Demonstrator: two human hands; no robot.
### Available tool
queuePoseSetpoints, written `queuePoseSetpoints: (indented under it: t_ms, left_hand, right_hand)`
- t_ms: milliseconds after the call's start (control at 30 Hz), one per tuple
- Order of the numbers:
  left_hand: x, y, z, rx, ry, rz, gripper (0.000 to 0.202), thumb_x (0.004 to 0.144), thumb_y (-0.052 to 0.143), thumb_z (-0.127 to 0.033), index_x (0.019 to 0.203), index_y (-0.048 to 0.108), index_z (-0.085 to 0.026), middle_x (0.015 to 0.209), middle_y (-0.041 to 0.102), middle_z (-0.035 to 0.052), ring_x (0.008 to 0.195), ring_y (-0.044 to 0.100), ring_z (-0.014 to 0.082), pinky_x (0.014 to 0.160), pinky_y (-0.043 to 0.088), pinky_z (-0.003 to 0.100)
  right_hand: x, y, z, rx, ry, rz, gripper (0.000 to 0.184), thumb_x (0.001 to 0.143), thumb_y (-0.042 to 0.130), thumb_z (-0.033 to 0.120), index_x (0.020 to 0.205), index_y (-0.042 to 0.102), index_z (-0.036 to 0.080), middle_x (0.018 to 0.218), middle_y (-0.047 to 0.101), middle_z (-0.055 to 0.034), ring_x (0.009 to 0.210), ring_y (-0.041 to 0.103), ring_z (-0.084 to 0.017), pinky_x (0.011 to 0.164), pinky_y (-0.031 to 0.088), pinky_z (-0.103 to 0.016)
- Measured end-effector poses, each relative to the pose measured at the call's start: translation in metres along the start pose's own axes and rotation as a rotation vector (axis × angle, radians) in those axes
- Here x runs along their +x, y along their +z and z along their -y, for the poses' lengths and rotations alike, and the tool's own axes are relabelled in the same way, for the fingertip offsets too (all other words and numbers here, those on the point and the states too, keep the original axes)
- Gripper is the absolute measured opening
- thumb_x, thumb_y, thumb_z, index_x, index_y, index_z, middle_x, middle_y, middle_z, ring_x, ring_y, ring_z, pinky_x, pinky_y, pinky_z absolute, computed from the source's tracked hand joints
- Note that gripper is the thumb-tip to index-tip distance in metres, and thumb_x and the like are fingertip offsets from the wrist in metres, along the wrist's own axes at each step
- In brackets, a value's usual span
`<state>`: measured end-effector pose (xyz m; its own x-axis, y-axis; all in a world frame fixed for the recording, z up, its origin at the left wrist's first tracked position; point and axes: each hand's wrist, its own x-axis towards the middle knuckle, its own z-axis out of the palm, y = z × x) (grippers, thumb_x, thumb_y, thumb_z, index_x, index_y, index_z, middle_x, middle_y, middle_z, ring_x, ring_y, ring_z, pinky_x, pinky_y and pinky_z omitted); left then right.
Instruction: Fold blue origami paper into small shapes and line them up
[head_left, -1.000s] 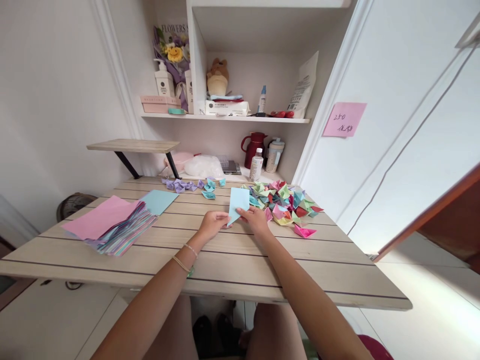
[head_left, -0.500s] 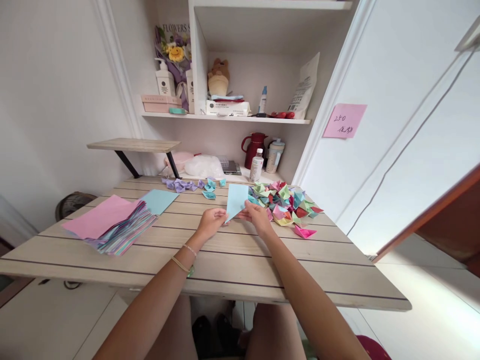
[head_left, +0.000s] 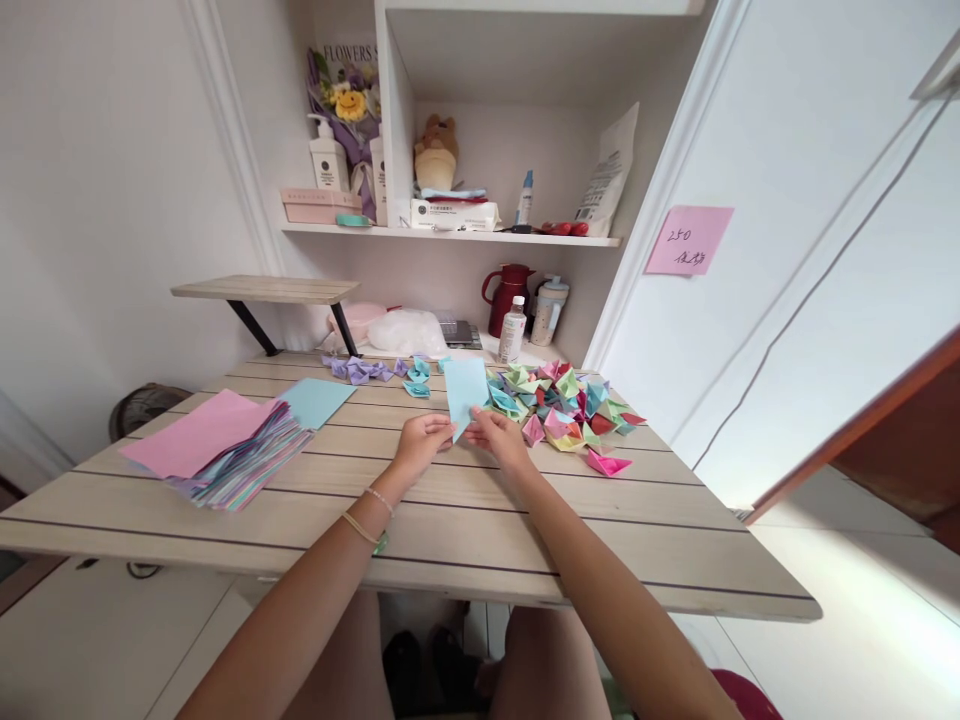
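Note:
A light blue paper [head_left: 465, 386] stands upright over the middle of the wooden table [head_left: 450, 520]. My left hand [head_left: 422, 440] pinches its lower edge from the left. My right hand [head_left: 499, 437] pinches the same edge from the right. Both hands sit just above the tabletop, fingers closed on the sheet. A stack of coloured paper sheets [head_left: 225, 450] with a pink one on top lies to the left. A heap of folded paper pieces [head_left: 570, 410] in many colours lies to the right of my hands.
Small purple and blue folded pieces [head_left: 379, 370] lie at the table's far side. Behind stand a red jug [head_left: 510, 297], a small bottle [head_left: 513, 330] and a cup. A shelf [head_left: 450, 235] above holds bottles and boxes. A pink note [head_left: 688, 239] sticks on the right wall.
The blue paper has shifted a little left and now stands more upright, with both hands still pinching its lower edge. Nothing else on the table has moved.

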<state>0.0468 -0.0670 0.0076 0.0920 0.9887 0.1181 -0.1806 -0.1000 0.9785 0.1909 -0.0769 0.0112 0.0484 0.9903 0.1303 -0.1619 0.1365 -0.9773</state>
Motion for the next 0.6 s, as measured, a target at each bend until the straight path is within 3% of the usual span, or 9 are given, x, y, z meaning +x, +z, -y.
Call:
queuePoseSetpoints:
  t_ms: [133, 300, 433, 600]
  left_hand:
    - [-0.004, 0.005, -0.001, -0.060, -0.059, -0.003, 0.032, 0.051, 0.076, -0.029, 0.075, 0.064, -0.010, 0.075, 0.068, 0.0091, 0.067, 0.062, 0.0158, 0.066, 0.050, 0.029]
    - [-0.006, 0.011, 0.001, -0.061, -0.106, -0.013, 0.031, 0.049, 0.076, -0.030, 0.070, 0.064, -0.011, 0.073, 0.066, 0.0075, 0.067, 0.061, 0.0156, 0.066, 0.049, 0.029]
    - [-0.007, 0.011, -0.001, -0.053, -0.130, 0.019, 0.026, 0.049, 0.076, -0.029, 0.067, 0.065, -0.013, 0.070, 0.064, 0.0038, 0.067, 0.058, 0.0138, 0.067, 0.049, 0.029]
    - [-0.009, 0.009, -0.005, -0.092, -0.165, 0.085, 0.024, 0.051, 0.075, -0.029, 0.067, 0.065, -0.013, 0.073, 0.063, 0.0047, 0.069, 0.058, 0.0133, 0.067, 0.047, 0.027]
  right_hand:
    - [-0.005, 0.007, -0.005, -0.354, -0.222, -0.094, 0.034, 0.076, 0.049, 0.046, 0.059, 0.055, 0.017, 0.057, 0.059, -0.0016, 0.055, 0.054, -0.014, 0.058, 0.042, -0.027]
    - [-0.008, 0.010, -0.008, -0.681, -0.478, -0.234, 0.027, 0.084, 0.036, 0.036, 0.068, 0.049, 0.019, 0.060, 0.054, -0.0009, 0.055, 0.048, -0.015, 0.056, 0.035, -0.026]
    - [-0.005, 0.011, -0.009, -0.808, -0.488, -0.188, 0.021, 0.086, 0.032, 0.032, 0.073, 0.044, 0.020, 0.056, 0.048, 0.0005, 0.052, 0.044, -0.016, 0.051, 0.030, -0.026]
    - [-0.005, 0.014, -0.009, -0.808, -0.445, -0.150, 0.017, 0.086, 0.029, 0.031, 0.078, 0.041, 0.021, 0.055, 0.046, 0.0021, 0.047, 0.040, -0.015, 0.049, 0.028, -0.025]
